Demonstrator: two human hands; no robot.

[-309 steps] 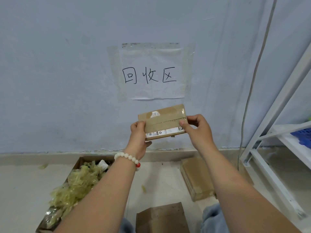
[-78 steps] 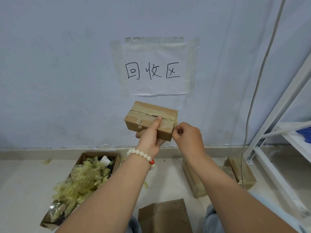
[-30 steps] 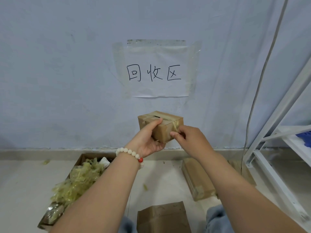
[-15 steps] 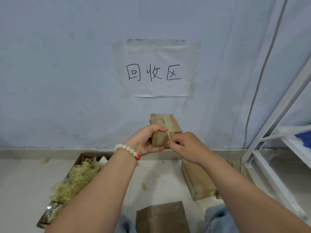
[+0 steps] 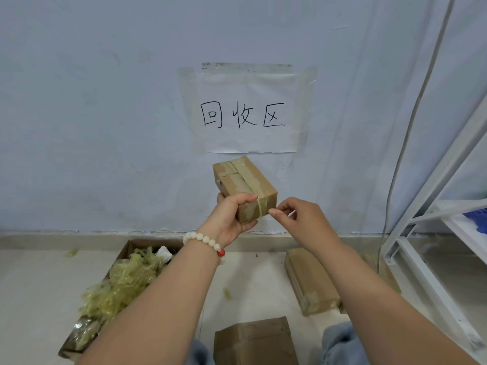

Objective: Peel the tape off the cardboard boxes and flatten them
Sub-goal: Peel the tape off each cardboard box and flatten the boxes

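Head view: four on the floor [image 5: 31,285] – scrap-filled box [image 5: 123,255] left, plain box [image 5: 253,341] centre, taped box [image 5: 311,280] and half-hidden box [image 5: 387,275] right – plus one cardboard box [image 5: 245,177] held up. Versus 0.5 s ago it's turned more end-on. Left hand [image 5: 232,219] clamped round its near end; right hand [image 5: 303,219] fingertips pinched on the tape [image 5: 261,206] at the corner.

Your left hand [image 5: 229,219] holds the box [image 5: 245,180] below the wall sign [image 5: 247,114], your right hand [image 5: 303,222] pinching tape [image 5: 261,208] at its right.
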